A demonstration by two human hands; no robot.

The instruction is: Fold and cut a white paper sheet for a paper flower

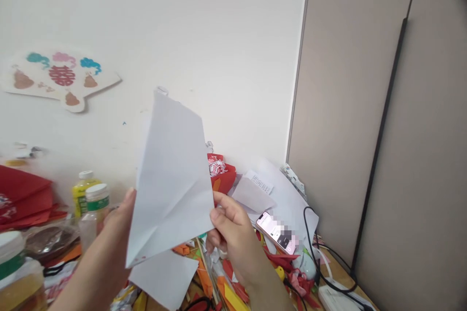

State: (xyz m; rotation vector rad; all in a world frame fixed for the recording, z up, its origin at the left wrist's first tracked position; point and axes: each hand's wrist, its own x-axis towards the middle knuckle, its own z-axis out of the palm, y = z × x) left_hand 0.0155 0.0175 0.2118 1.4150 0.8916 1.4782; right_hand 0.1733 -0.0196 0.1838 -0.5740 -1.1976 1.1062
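Observation:
A folded white sheet of paper [171, 170] is held up above the cluttered table, with a crease running diagonally across its lower part. My right hand [231, 231] pinches its right edge between thumb and fingers. Along the left edge lies my left hand [118, 226]; its thumb tip shows beside the paper, while its other fingers are hidden behind the sheet. Another white sheet [166, 277] lies on the table below.
Jars [97, 209] and a yellow bottle [83, 189] stand at the left. A lit phone [277, 233], loose papers and cables [314, 252] are at the right. Coloured paper scraps and scissors [199, 303] lie in front. A paper cutout [62, 77] hangs on the wall.

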